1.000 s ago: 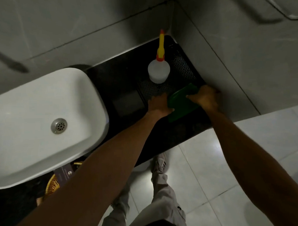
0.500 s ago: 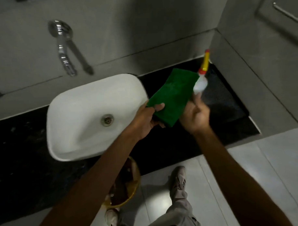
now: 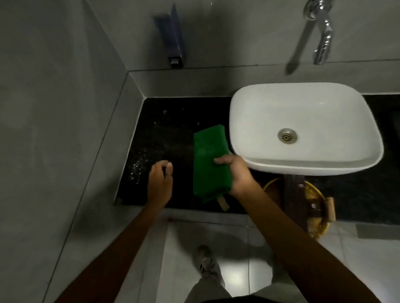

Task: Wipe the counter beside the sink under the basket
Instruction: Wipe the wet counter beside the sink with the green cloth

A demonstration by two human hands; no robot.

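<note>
Black polished stone table (image 3: 171,138), running across the middle of the frame from the grey corner wall at left to the right edge; its left section carries scattered pale droplets or specks near the left rim. White rounded-rectangular vessel sink (image 3: 305,129), standing on the table at centre right, with a metal drain at its base. Green folded cloth (image 3: 208,164), oblong, lying lengthwise toward the wall just left of the sink, at centre frame; a tan tag projects from its near end. Yellow woven basket (image 3: 319,224), lower right, below the sink's near rim, holding a dark brown packet.
</note>
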